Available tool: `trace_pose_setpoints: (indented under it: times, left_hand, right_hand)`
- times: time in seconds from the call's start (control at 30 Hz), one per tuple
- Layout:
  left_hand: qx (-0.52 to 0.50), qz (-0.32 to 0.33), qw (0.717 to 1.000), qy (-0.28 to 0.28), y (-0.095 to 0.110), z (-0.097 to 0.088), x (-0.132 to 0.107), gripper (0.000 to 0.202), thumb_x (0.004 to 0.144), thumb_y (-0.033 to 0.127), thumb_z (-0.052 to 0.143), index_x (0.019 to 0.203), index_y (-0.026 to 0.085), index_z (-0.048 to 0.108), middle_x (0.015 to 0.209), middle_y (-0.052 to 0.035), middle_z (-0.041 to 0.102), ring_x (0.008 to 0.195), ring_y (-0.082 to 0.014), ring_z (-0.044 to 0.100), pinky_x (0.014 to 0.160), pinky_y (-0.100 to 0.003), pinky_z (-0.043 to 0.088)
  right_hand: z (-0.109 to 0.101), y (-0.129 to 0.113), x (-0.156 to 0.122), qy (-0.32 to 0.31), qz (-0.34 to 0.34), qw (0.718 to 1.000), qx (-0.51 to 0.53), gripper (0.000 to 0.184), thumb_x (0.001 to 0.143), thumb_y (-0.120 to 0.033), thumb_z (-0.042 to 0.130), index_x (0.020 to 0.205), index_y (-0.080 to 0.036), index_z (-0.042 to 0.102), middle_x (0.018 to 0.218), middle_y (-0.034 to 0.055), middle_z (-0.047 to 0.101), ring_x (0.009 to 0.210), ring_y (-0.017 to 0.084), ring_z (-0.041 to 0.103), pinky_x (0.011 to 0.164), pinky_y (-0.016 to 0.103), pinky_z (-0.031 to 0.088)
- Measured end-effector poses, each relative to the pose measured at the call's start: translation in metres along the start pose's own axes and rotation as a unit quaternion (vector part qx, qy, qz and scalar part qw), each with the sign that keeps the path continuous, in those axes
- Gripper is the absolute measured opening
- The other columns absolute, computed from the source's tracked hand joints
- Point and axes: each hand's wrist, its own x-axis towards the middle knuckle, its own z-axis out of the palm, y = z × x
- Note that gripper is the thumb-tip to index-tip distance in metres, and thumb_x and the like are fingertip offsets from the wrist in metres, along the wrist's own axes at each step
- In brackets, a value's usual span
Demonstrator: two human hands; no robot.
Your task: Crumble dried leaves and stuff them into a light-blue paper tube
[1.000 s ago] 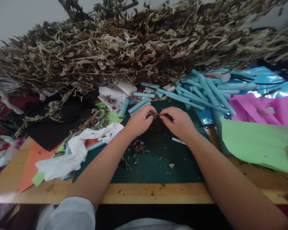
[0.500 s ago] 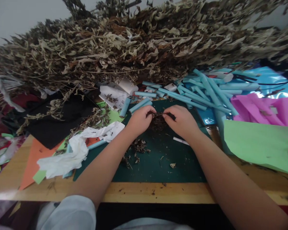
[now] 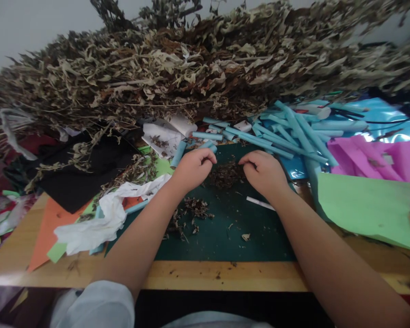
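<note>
A dark pile of crumbled dried leaves [image 3: 226, 175] lies on the green cutting mat [image 3: 218, 243] between my hands. At the pile's left edge is my left hand [image 3: 195, 169], its thumb and index finger pinched together. My right hand [image 3: 263, 173] is at the right edge, fingers curled and pressed together. Whatever either pinch holds is too small or hidden to make out. Nearer to me, a smaller clump of dried leaf bits [image 3: 195, 208] sits below my left wrist. A thin white paper strip [image 3: 259, 203] lies beside my right wrist.
A large heap of dried plants [image 3: 177, 68] spans the back. Blue paper tubes [image 3: 294, 130] are piled at the back right, near pink paper [image 3: 365, 157] and a green sheet [image 3: 365, 205]. On the left are crumpled white tissue [image 3: 89, 232] and a black cloth [image 3: 85, 173].
My hands have moved apart, the left one to the left and the right one to the right. The leaf pile between them now shows more fully.
</note>
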Motion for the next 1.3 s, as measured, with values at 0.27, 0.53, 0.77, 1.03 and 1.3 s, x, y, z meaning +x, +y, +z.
trace_pose_setpoints:
  times: [0.27, 0.53, 0.77, 1.03, 1.3]
  left_hand:
    - [-0.103, 0.022, 0.990, 0.097, 0.034, -0.060, -0.025, 0.015, 0.075, 0.019, 0.043, 0.082, 0.017, 0.056, 0.079, -0.0016, 0.059, 0.071, -0.0123, 0.054, 0.065, -0.024, 0.043]
    - [0.133, -0.045, 0.962, -0.235, 0.015, -0.084, -0.095, 0.035, 0.074, 0.043, 0.047, 0.103, 0.025, 0.052, 0.099, -0.0039, 0.057, 0.086, -0.0193, 0.054, 0.073, -0.030, 0.043]
    - [0.235, -0.070, 0.950, -0.195, -0.004, -0.055, -0.145, 0.065, 0.066, 0.052, 0.053, 0.122, 0.025, 0.034, 0.127, -0.0107, 0.037, 0.115, -0.0289, 0.035, 0.091, -0.044, 0.033]
    - [0.216, -0.119, 0.957, -0.150, -0.009, -0.012, -0.174, 0.089, 0.066, 0.065, 0.037, 0.131, 0.011, 0.012, 0.137, -0.0237, 0.009, 0.126, -0.0337, 0.011, 0.097, -0.051, 0.022]
    - [0.151, -0.103, 0.974, -0.136, -0.002, 0.000, -0.156, 0.083, 0.065, 0.047, 0.055, 0.131, 0.014, 0.015, 0.138, -0.0182, 0.011, 0.127, -0.0274, 0.012, 0.100, -0.047, 0.020]
  right_hand:
    - [0.000, 0.000, 0.000, 0.001, -0.043, 0.999, 0.009, 0.020, 0.074, -0.019, 0.041, 0.081, -0.016, 0.060, 0.080, 0.0059, 0.062, 0.078, 0.021, 0.055, 0.071, 0.034, 0.043]
    - [-0.011, -0.017, -0.005, -0.030, -0.089, 0.995, -0.026, 0.023, 0.077, -0.021, 0.039, 0.085, -0.016, 0.060, 0.084, 0.0069, 0.061, 0.081, 0.022, 0.053, 0.072, 0.035, 0.042]
    - [-0.003, -0.071, -0.033, -0.263, -0.262, 0.926, -0.074, 0.066, 0.065, -0.053, 0.054, 0.122, -0.025, 0.037, 0.115, 0.0086, 0.048, 0.093, 0.027, 0.049, 0.072, 0.041, 0.041]
    - [0.012, -0.084, -0.041, -0.337, -0.245, 0.904, -0.099, 0.037, 0.070, -0.038, 0.056, 0.103, -0.023, 0.049, 0.083, 0.0028, 0.059, 0.075, 0.022, 0.056, 0.062, 0.033, 0.040]
    - [0.011, -0.087, -0.042, -0.362, -0.263, 0.892, -0.068, 0.019, 0.073, -0.021, 0.047, 0.092, -0.021, 0.051, 0.081, 0.0016, 0.058, 0.072, 0.017, 0.056, 0.056, 0.025, 0.036]
